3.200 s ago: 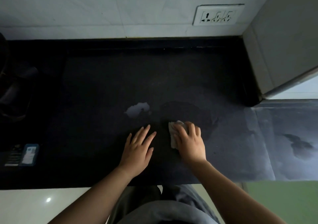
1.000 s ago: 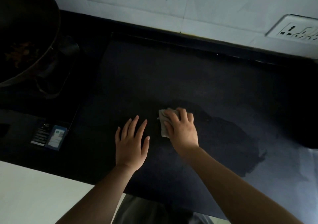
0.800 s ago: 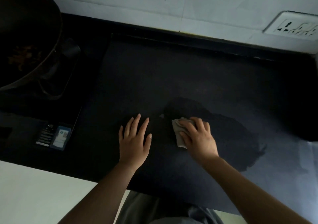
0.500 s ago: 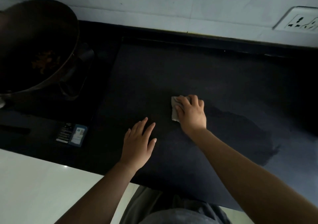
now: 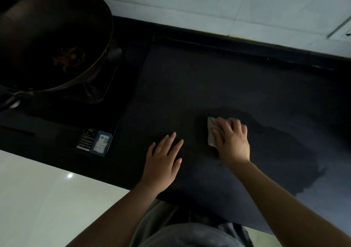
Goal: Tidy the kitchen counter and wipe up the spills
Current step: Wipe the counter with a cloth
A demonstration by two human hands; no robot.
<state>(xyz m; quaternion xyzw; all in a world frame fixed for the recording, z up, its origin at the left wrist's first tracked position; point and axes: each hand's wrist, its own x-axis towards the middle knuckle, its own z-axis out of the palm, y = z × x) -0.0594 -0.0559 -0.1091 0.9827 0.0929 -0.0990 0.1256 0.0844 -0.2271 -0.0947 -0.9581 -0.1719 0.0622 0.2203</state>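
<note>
Right of wok (image 5: pixel 53 37), right hand (image 5: pixel 232 142) presses cloth (image 5: pixel 211 132) under curled fingers (image 5: pixel 223 128); left hand (image 5: pixel 163 163) flat, empty. Risk: saturated cloth likely smears wet patch (image 5: pixel 284 151) toward wok.

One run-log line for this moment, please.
phase: wiping | right hand: holds cloth at wet patch edge | left hand: flat on counter | wok: on stove

Dim light, pale tiled wall (image 5: pixel 209 3) behind, glossy white floor (image 5: pixel 38 199) below
</note>
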